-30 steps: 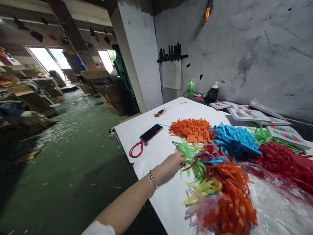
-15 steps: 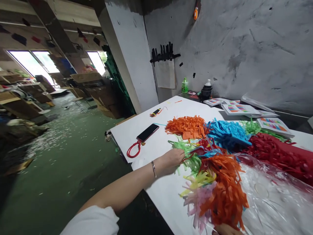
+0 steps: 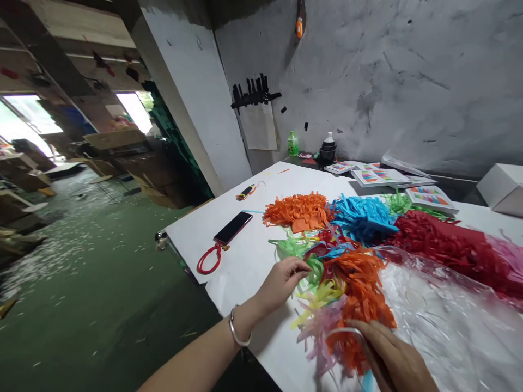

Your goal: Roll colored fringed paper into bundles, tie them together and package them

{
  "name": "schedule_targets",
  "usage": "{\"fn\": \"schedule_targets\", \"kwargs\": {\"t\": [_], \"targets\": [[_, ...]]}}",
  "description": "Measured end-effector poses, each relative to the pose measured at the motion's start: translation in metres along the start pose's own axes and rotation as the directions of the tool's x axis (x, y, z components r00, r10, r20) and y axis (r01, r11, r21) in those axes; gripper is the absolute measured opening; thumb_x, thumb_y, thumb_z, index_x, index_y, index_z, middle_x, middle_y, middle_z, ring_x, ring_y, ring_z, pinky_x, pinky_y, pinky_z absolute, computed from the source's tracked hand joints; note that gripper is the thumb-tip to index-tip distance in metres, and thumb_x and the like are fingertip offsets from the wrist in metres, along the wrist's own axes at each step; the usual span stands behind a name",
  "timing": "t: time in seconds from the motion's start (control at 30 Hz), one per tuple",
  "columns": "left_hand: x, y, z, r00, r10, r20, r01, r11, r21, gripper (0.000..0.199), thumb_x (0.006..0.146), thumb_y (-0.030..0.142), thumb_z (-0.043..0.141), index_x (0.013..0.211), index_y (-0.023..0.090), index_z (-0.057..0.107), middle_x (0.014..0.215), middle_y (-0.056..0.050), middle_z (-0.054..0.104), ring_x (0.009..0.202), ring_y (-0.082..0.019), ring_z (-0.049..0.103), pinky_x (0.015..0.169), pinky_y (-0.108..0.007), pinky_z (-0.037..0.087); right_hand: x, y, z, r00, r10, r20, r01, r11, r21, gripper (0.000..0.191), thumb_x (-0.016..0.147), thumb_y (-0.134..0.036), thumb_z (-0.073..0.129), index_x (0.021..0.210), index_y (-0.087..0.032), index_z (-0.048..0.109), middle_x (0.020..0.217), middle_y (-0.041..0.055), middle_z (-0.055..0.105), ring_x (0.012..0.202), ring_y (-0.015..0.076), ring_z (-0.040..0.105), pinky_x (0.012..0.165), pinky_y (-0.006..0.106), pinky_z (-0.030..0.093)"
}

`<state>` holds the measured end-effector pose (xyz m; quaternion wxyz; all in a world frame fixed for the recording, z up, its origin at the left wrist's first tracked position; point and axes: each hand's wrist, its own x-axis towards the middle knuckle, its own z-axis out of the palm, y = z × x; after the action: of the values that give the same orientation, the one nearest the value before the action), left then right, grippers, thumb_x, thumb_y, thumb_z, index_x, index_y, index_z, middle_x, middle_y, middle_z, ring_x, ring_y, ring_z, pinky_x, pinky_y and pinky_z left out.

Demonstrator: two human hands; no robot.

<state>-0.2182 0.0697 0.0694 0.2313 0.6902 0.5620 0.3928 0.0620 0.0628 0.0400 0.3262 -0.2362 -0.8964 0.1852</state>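
My left hand (image 3: 281,280), with a silver bracelet at the wrist, is over the white table with thumb and fingertips drawn together in a pinch. Its tips are beside the light green paper fringe (image 3: 314,272); what they pinch is too small to make out. At the lower right my right hand (image 3: 394,354) curls its fingers by the orange tassel fringe (image 3: 362,286). A thin pale curved strip (image 3: 345,330) shows at those fingers; whatever is inside them stays hidden. Yellow fringe (image 3: 322,296) and pink fringe (image 3: 322,329) lie between the hands.
Piles of orange fringe (image 3: 298,211), blue fringe (image 3: 362,215) and dark red fringe (image 3: 433,239) lie farther back. Clear plastic film (image 3: 437,310) covers the right side. A phone (image 3: 232,227) with a red strap and a yellow-black cutter (image 3: 245,191) are at the left. Printed packs (image 3: 378,177) stand along the wall.
My left hand has drawn back toward me from the green fringe. My right hand has come up into view from the bottom edge. The view has turned a little to the right.
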Motion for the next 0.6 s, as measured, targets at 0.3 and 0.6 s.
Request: {"fn": "schedule_targets", "kwargs": {"t": [0.3,0.6], "targets": [[-0.033,0.068,0.042,0.982,-0.132,0.132,0.174,0.903,-0.393,0.012,0.088,0.015,0.062,0.1,0.018,0.064,0.086,-0.003,0.067,0.077,-0.015,0.061,0.071,-0.025,0.048,0.042,-0.022,-0.006,0.985,-0.087,-0.149,0.048,0.967,-0.248,0.027,0.105,-0.019,0.033,0.105,-0.016,0.06,0.076,0.0052,0.066,0.059,0.0152,0.066,0.052,0.023,0.048],[-0.039,0.057,0.06,0.848,-0.399,0.348,0.525,0.555,-0.645,0.04,0.085,0.056,0.068,0.084,0.018,0.056,0.058,0.006,0.052,0.041,-0.006,0.038,0.039,-0.018,0.025,0.017,-0.021,-0.026,0.991,0.078,-0.105,-0.081,0.997,-0.021,0.019,0.103,-0.017,0.04,0.114,-0.022,0.054,0.082,0.0005,0.065,0.068,0.0114,0.065,0.062,0.019,0.048]]}}
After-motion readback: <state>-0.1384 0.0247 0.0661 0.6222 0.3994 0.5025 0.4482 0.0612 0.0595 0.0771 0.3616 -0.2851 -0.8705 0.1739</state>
